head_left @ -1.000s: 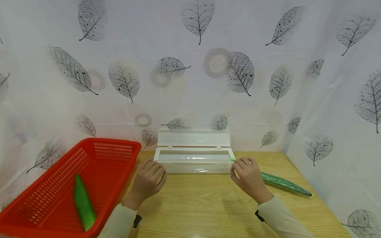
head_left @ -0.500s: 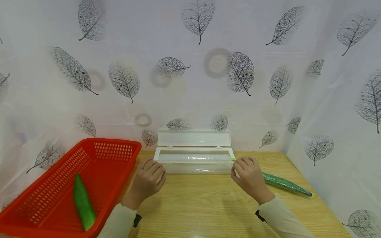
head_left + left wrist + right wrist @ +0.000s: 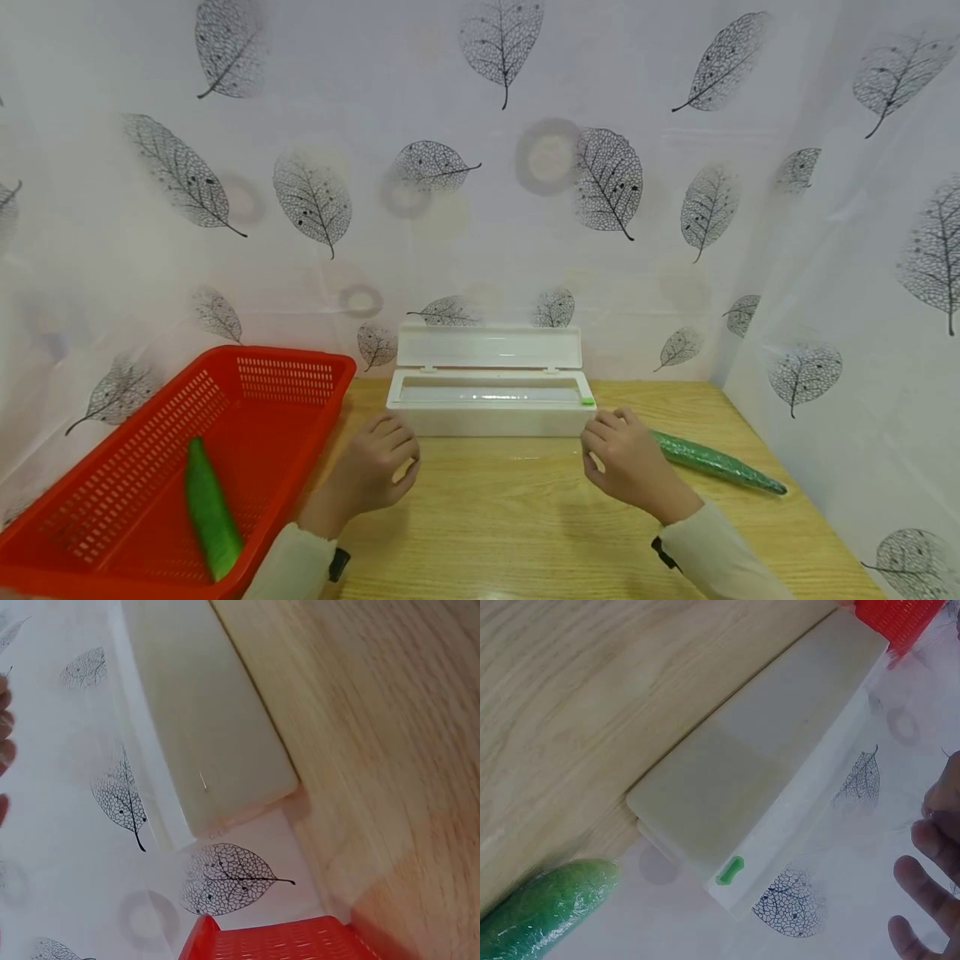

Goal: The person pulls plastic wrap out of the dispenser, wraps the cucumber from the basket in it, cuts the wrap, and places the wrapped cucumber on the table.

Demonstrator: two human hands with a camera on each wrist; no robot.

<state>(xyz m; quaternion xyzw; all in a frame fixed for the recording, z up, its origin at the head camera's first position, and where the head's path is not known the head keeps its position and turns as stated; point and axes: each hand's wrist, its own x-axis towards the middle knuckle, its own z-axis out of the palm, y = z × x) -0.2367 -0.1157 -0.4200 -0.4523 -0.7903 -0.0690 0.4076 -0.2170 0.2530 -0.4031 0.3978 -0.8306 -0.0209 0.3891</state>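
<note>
A clear sheet of cling film (image 3: 522, 457), seen mainly by a faint gleam, spans between my hands in front of the white cling film box (image 3: 491, 422). My left hand (image 3: 373, 467) pinches one end between thumb and fingers, off the box's left front corner. At the opposite corner my right hand (image 3: 626, 462) pinches the other end; in the right wrist view its thumb and index fingertips meet. The box's lid (image 3: 489, 347) stands raised at the back, with a roll visible through the slot. A green slider (image 3: 587, 401) sits at the right of its front edge.
A red plastic basket (image 3: 330, 392) stands at the left with a bare cucumber (image 3: 212, 512) inside. Right of my right hand lies a film-wrapped cucumber (image 3: 720, 464) on the wooden table (image 3: 495, 525). A leaf-print curtain (image 3: 480, 242) closes off the back and sides.
Both hands have come slightly down and towards me from the box. The film's gleam, earlier across the box front, now shows over the table before it.
</note>
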